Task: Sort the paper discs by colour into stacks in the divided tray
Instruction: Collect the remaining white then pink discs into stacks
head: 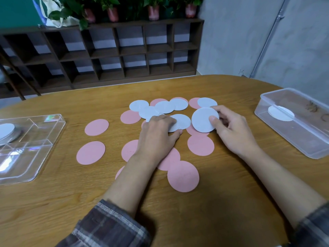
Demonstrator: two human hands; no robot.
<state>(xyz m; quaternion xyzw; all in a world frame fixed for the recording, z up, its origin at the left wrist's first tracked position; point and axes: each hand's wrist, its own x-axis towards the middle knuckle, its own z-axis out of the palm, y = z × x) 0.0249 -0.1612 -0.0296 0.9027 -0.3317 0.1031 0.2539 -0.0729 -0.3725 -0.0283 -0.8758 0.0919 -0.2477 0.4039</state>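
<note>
Pinching white disc [203,120] face-up, right hand [231,129]

1. The divided tray [44,132] is cut off at the left edge, and the clear box [284,139] at the right.
2. The left hand [156,134] covers parts of several discs [183,120]; its grip is unclear.
3. The held white disc [203,120] hides most of the right hand [231,129]'s fingers.

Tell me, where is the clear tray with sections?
In the head view, the divided tray sits at the table's left edge, left of the pink discs, holding a white stack.
</note>
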